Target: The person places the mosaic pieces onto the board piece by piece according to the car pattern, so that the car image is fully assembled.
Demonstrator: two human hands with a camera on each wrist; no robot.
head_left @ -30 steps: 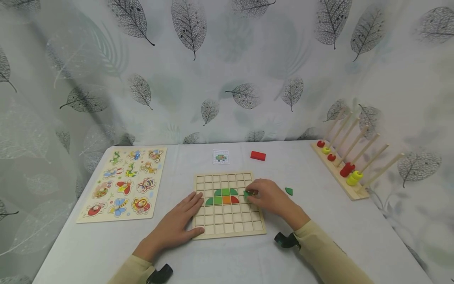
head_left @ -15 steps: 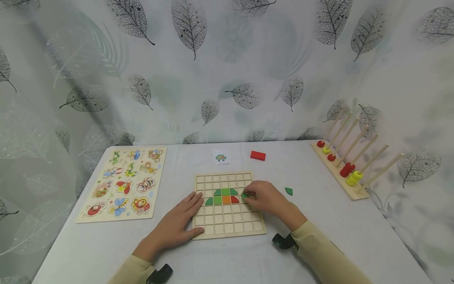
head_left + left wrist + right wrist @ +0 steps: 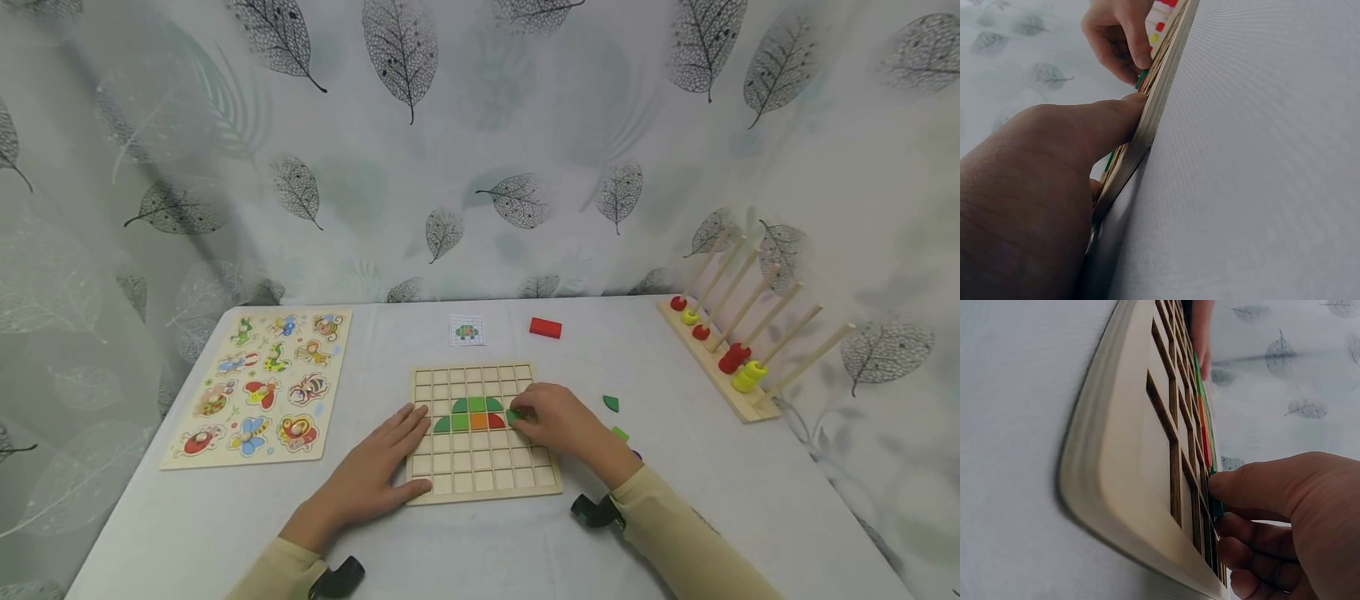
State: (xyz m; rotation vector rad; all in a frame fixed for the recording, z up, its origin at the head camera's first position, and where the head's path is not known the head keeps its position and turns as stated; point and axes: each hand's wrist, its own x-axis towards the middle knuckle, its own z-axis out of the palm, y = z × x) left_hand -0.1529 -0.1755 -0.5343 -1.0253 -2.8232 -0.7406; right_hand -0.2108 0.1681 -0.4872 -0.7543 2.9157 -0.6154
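A wooden grid board (image 3: pixel 483 482) lies mid-table, and the left hand (image 3: pixel 375 471) rests on its left edge with fingers spread and fairly straight. In the left wrist view the thumb (image 3: pixel 1116 115) lies along the board's edge. The right hand (image 3: pixel 566 425) pinches a small green piece (image 3: pixel 1216 505) between thumb and fingers at the board's right part. That piece is just right of a red quarter-round piece (image 3: pixel 496 422). Seated in the cells are an orange square (image 3: pixel 478 422), green squares (image 3: pixel 477 406) and green quarter-round pieces (image 3: pixel 444 425).
Right of the board lie a green quarter-round piece (image 3: pixel 611 403), another green piece (image 3: pixel 620 433) and a partly hidden blue piece (image 3: pixel 637 455). Behind it are a pattern card (image 3: pixel 467 331) and a red block (image 3: pixel 545 327). An insect puzzle (image 3: pixel 258 392) lies left; a peg rack (image 3: pixel 720 367) stands right.
The right hand has moved slightly left with the green piece, toward the red piece. A green and a blue piece now show beside the right forearm. The left hand stays in place.
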